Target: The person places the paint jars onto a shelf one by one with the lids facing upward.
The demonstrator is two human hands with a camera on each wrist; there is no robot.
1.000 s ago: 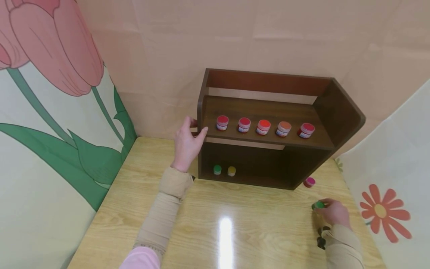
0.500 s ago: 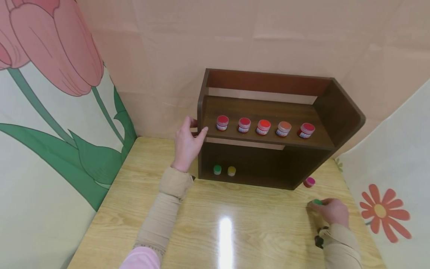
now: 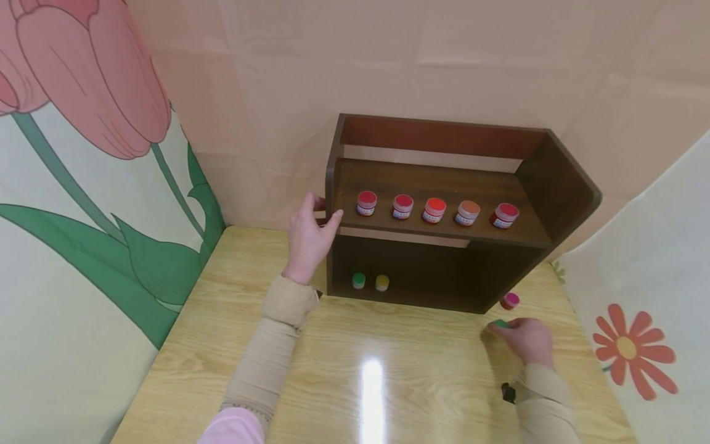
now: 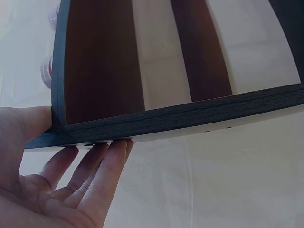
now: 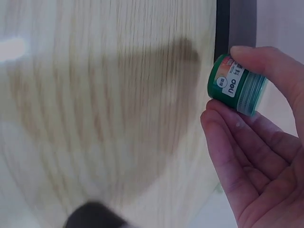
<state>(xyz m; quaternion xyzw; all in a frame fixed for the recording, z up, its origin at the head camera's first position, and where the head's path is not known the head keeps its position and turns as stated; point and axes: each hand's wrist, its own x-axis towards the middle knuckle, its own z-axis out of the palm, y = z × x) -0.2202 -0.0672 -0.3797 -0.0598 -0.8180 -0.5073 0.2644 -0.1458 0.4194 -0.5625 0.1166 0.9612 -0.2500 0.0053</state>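
Note:
My left hand (image 3: pixel 310 237) grips the left side panel of a dark brown two-tier shelf (image 3: pixel 444 237); in the left wrist view its thumb lies on one side of the panel and its fingertips (image 4: pixel 118 149) on the other. Between thumb and fingers, my right hand (image 3: pixel 529 339) pinches a small green paint jar (image 5: pixel 232 85) with a clear lid and a printed label. That hand is low in front of the shelf's right front corner. On the lower tier stand a green jar (image 3: pixel 359 280) and a yellow jar (image 3: pixel 382 283).
A row of several red and orange jars (image 3: pixel 434 210) stands along the upper tier. A magenta jar (image 3: pixel 510 300) sits on the wooden table (image 3: pixel 266 370) beside the shelf's right end. Printed cloth walls (image 3: pixel 638 265) border the table at the back and sides.
My right hand has moved left and slightly toward the shelf, carrying the green paint jar. The left hand keeps its grip on the side panel.

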